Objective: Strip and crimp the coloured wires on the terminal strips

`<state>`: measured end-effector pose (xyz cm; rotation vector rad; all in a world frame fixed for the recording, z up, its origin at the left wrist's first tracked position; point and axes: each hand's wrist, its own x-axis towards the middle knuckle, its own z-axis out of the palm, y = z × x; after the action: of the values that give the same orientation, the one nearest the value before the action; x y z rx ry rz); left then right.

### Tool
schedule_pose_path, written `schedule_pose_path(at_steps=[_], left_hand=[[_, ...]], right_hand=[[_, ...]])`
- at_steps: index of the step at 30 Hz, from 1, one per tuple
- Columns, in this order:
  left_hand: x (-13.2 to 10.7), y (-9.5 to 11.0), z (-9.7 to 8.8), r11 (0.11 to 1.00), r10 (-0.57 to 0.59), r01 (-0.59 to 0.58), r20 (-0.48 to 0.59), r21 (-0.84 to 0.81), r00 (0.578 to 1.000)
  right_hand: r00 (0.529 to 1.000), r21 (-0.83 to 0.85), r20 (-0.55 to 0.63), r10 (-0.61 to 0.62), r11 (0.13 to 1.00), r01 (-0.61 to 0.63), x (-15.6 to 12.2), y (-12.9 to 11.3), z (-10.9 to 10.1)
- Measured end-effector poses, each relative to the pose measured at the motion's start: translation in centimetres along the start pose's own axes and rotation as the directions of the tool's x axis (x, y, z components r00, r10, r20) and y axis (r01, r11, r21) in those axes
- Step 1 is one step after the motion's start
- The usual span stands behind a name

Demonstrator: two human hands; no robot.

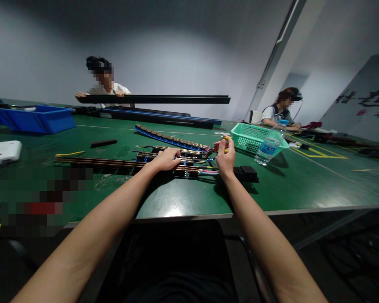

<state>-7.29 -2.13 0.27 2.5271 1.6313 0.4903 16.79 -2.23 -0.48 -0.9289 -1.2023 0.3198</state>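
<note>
My left hand (166, 160) lies on a long dark strip assembly (113, 163) with copper-coloured contacts and coloured wires, fingers curled over its right end. My right hand (225, 158) is closed around a small tool with yellow and red handles (225, 143), held just above the wires (208, 165) at the strip's end. A black connector block (246, 172) sits right of that hand. A blue strip with brown segments (170, 139) lies behind the assembly.
A green mesh basket (255, 136) and a water bottle (268, 147) stand at the right. A blue bin (36, 119) and a white device (1, 152) sit at the left. One person across holds a long black rail (154, 99); another sits at the far right.
</note>
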Motion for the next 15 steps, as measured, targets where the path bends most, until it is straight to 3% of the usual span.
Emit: schedule_pose_path(at_steps=[6, 9, 13, 15], left_hand=[[0.0, 0.1, -0.1, 1.0, 0.005, -0.005, -0.001, 0.004, 1.0], [0.0, 0.0, 0.0, 1.0, 0.007, -0.007, -0.007, 0.003, 1.0], [0.0, -0.1, 0.1, 1.0, 0.013, -0.013, -0.013, -0.002, 1.0], [0.0, -0.1, 0.2, 1.0, 0.013, -0.014, -0.014, -0.002, 1.0]], right_hand=[[0.988, 0.077, 0.141, 0.069, 0.994, -0.081, 0.1, 0.4, 0.1], [0.956, 0.005, 0.293, 0.028, 1.0, -0.03, -0.3, 0.0, 0.0], [0.804, -0.2, 0.594, -0.018, 0.965, 0.169, -1.1, -0.6, 0.0], [0.749, -0.236, 0.662, -0.018, 0.944, 0.231, -1.4, -0.7, 0.1]])
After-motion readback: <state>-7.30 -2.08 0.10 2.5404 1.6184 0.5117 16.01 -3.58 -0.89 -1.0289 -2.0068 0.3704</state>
